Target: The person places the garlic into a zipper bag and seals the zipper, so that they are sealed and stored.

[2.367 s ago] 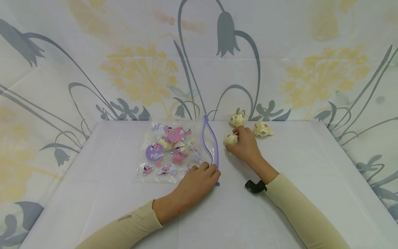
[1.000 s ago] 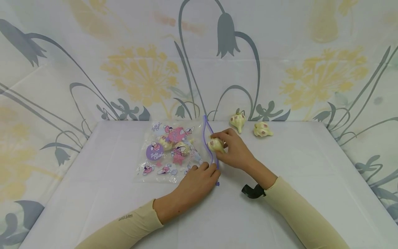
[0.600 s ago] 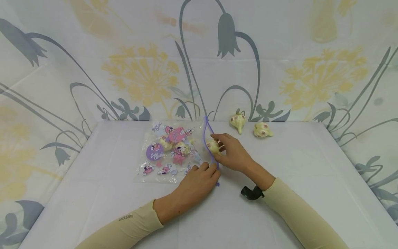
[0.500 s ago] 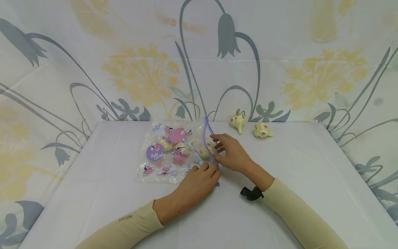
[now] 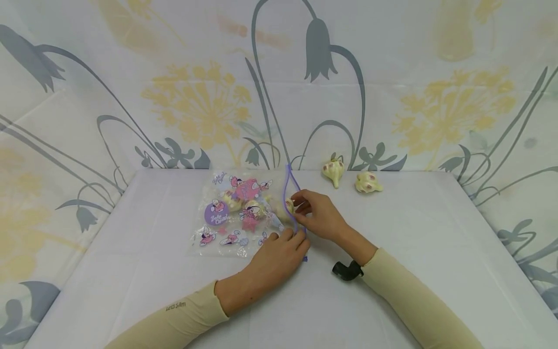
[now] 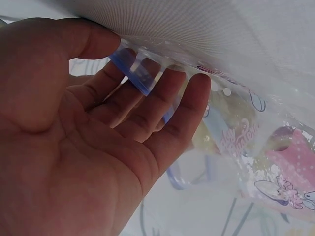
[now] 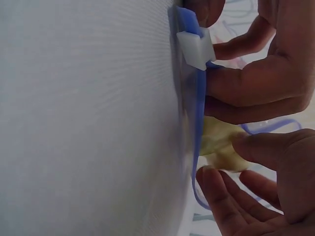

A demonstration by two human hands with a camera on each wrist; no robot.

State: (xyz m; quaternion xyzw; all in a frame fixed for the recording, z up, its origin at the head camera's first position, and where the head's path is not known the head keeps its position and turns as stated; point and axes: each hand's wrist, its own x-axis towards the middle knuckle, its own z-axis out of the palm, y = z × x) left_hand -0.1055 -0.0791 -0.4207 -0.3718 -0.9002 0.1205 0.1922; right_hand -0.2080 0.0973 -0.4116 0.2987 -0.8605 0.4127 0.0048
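A clear zip bag [image 5: 235,232] with pink and purple cartoon prints lies on the table, its purple-edged mouth to the right. Two pale garlic bulbs show inside it. My left hand [image 5: 279,254] pinches the mouth's near corner; in the left wrist view the thumb and fingers [image 6: 167,88] meet at the blue strip. My right hand [image 5: 320,215] is at the mouth, thumb and fingertips about another garlic bulb [image 5: 279,206] lying just inside. That bulb [image 7: 221,140] shows beside the thumb in the right wrist view, near the white slider [image 7: 197,49].
Two more garlic bulbs, one upright-looking [image 5: 333,170] and one on its side [image 5: 368,182], rest at the table's back, right of the bag. A black wrist camera [image 5: 347,271] sticks out from the right cuff. Floral cloth [image 5: 279,87] hangs behind the white table [image 5: 305,310].
My right hand has taken a garlic bulb from the table and carried it left into the bag's mouth. The left hand has stayed at the bag's corner.
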